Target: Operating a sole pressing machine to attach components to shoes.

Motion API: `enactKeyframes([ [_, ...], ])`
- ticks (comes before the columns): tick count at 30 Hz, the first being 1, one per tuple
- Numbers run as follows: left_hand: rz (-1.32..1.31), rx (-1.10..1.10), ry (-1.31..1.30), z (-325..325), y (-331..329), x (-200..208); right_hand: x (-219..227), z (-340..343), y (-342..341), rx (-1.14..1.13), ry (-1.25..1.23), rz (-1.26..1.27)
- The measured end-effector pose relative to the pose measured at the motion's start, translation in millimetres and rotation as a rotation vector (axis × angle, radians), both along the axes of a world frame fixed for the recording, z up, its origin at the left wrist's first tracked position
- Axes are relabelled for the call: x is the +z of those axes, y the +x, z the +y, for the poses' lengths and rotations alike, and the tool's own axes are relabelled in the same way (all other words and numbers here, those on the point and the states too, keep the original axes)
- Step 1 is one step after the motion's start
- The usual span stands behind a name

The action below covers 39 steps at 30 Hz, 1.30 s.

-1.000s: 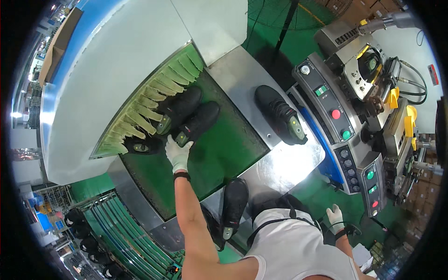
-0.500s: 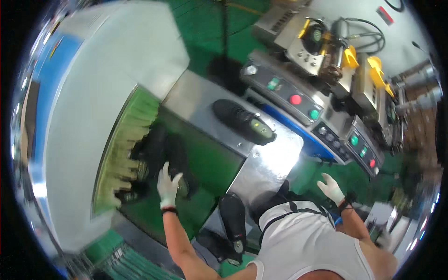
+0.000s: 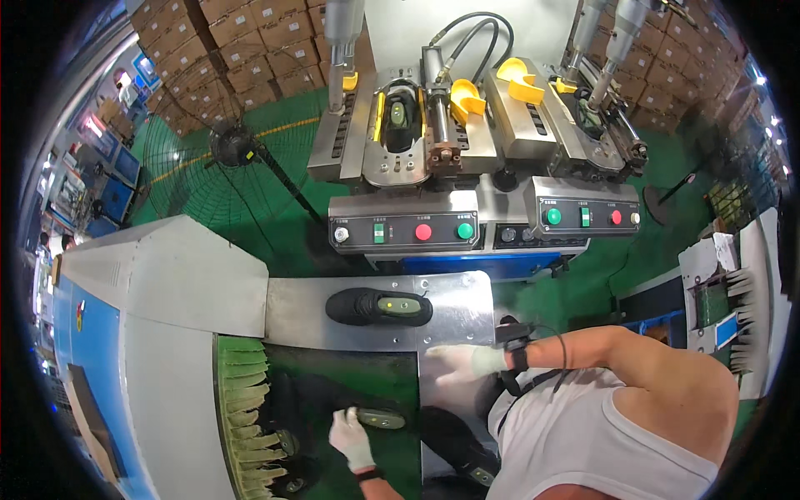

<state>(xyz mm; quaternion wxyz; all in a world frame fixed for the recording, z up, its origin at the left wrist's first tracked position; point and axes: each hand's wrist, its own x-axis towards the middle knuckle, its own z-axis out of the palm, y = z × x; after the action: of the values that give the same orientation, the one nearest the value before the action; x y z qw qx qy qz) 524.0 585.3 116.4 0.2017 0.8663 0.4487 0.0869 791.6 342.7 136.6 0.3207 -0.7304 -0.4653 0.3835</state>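
My left hand (image 3: 350,438), in a white glove, is closed at the edge of a black shoe (image 3: 337,400) lying on the green conveyor belt. A green last with a metal plate shows in that shoe's opening. Above the metal ledge, my right hand (image 3: 465,363), gloved too and a little blurred, has its fingers stretched out and holds nothing. Beyond it, another black shoe (image 3: 352,307) with a green last lies on its own. One more black shoe (image 3: 450,437) rests on the ledge near my body. Dark shoes on the belt beside the strip curtain are hard to tell apart.
A grey machine housing (image 3: 179,283) with a green strip curtain (image 3: 243,408) stands at the left. Ahead is a two-station press with a button panel (image 3: 404,232); a black shoe (image 3: 398,125) sits in its left station. A standing fan (image 3: 233,146) and stacked cartons (image 3: 258,42) are behind.
My view has turned toward the press. The left hand has come from hovering over the belt onto a shoe there. My right hand has swung from my side to above the metal ledge.
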Motion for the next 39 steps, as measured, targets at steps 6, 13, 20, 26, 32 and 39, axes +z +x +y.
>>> enactKeyframes([
  [6, -0.317, -0.150, 0.119, -99, 65, 79, 64, 55, -53, 0.169, -0.023, -0.268],
  [13, -0.296, -0.403, 0.013, -127, 164, 139, 98, -2, 26, 0.001, -0.021, 0.021],
  [20, -0.317, -0.716, 0.037, -93, 335, 273, 135, -59, 147, -0.257, -0.081, 0.724],
  [26, -0.413, -0.636, -0.131, 3, 496, 258, 152, -124, 241, -0.601, 0.454, 1.515],
  [32, -0.391, -0.509, -0.403, 81, 686, 140, 110, -192, 310, -0.812, 0.734, 1.427],
  [39, -0.523, -0.586, -0.241, 86, 809, 73, 110, -223, 343, -1.013, 0.955, 1.377],
])
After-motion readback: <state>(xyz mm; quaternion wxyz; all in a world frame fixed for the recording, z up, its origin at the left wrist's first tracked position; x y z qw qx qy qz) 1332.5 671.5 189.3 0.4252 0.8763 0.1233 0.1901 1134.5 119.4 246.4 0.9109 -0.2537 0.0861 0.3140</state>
